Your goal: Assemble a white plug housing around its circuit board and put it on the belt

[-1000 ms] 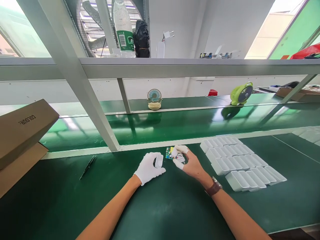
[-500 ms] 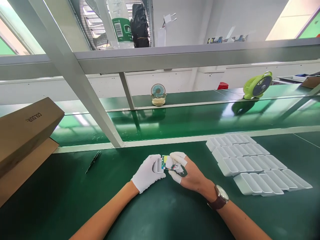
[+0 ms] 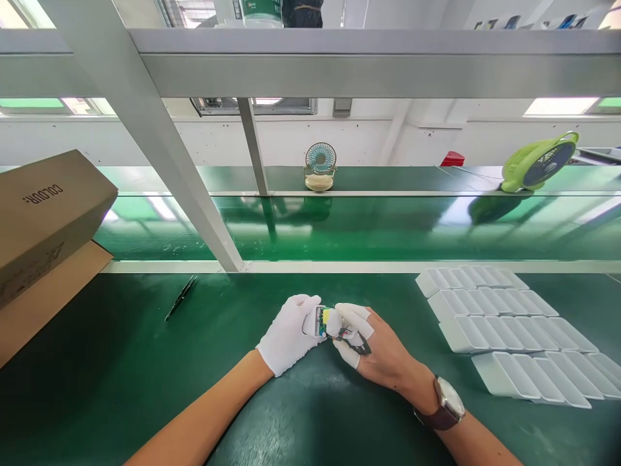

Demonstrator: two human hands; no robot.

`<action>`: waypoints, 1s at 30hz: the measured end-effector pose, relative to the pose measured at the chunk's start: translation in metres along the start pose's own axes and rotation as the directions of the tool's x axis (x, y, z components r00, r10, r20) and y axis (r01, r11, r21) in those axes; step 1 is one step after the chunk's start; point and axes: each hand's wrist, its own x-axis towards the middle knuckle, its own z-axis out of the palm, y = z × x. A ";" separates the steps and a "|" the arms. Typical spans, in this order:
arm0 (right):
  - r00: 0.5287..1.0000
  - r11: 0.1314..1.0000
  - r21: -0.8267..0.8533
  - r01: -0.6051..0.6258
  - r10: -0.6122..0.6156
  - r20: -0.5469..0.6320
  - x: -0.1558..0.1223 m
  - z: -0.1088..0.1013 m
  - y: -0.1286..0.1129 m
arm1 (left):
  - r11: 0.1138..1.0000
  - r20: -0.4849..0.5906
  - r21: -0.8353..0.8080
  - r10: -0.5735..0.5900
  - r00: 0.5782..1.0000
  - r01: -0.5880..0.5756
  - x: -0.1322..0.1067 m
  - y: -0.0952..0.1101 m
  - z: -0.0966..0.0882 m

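Observation:
My left hand (image 3: pixel 288 333), in a white glove, is closed around a small white plastic housing (image 3: pixel 310 320). My right hand (image 3: pixel 371 343), bare but with white finger cots, pinches a small green circuit board (image 3: pixel 323 321) with a yellow part, and the board's end sits in the housing's opening. Both hands meet just above the green bench mat (image 3: pixel 145 382), near its middle.
Rows of white plastic housings (image 3: pixel 504 330) lie on the mat to the right. Black tweezers (image 3: pixel 180 298) lie at left, beside stacked cardboard boxes (image 3: pixel 43 226). A slanted metal post (image 3: pixel 160 142) rises behind. Two small fans (image 3: pixel 320 167) (image 3: pixel 538 162) stand beyond the conveyor belt (image 3: pixel 363 226).
My right hand has brought the circuit board left from beside the housing into its opening. The camera has tilted down, so the hands sit slightly nearer and lower.

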 end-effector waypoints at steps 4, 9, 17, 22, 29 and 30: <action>1.000 1.000 -0.027 0.000 0.001 0.023 -0.002 0.004 0.003 | 0.999 -0.015 0.007 0.042 0.999 -0.042 -0.001 0.001 0.000; 1.000 0.999 -0.048 0.016 -0.015 0.024 -0.004 0.006 0.004 | 0.999 -0.005 0.023 0.030 1.000 -0.030 -0.001 0.005 -0.002; 0.998 0.998 -0.057 0.040 -0.038 0.040 -0.008 0.008 0.006 | 0.998 -0.006 0.045 0.045 0.999 -0.045 0.000 0.004 -0.003; 0.998 0.999 -0.041 0.016 -0.013 0.067 -0.004 0.005 0.001 | 0.994 -0.013 0.071 0.079 0.997 -0.078 0.000 0.005 -0.004; 0.999 0.998 -0.053 0.035 -0.034 0.033 -0.005 0.007 0.001 | 0.992 -0.002 0.093 0.082 0.997 -0.081 -0.001 0.004 -0.003; 0.999 0.997 -0.059 0.043 -0.042 0.025 -0.006 0.007 0.001 | 0.992 -0.003 0.096 0.084 0.997 -0.083 -0.001 0.004 -0.003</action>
